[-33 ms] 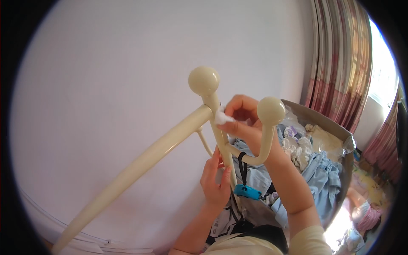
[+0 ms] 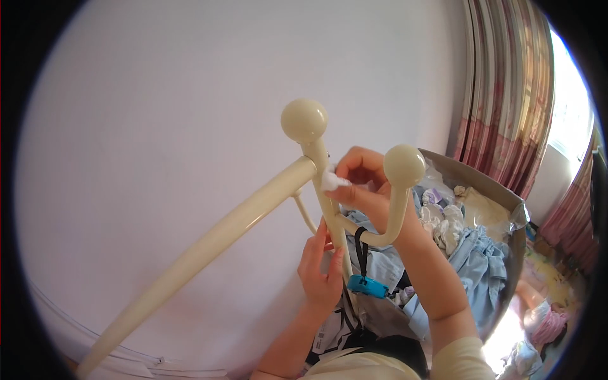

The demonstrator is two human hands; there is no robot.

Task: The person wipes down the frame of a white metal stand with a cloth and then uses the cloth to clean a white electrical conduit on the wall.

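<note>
A cream coat rack stands in front of me, with a round-knobbed post (image 2: 329,204), a curved hook (image 2: 400,202) on the right and a long bar (image 2: 209,247) running down to the lower left. My right hand (image 2: 367,180) pinches a crumpled white tissue (image 2: 332,180) against the upper post, just below the bar's joint. Lower down, my left hand (image 2: 320,269) grips the same post, its fingers partly hidden behind it. From the hook a small blue device (image 2: 368,286) hangs on a black strap (image 2: 362,250).
Behind the rack to the right is a large cardboard box (image 2: 481,171) full of clothes, including light blue garments (image 2: 481,259). A striped curtain (image 2: 503,95) hangs beside a bright window. More clothes lie on the floor at lower right. A pale wall (image 2: 158,126) fills the left.
My right hand has slid slightly down along the post with the tissue. The left hand keeps its hold, and the blue device has shifted a little to the left.
</note>
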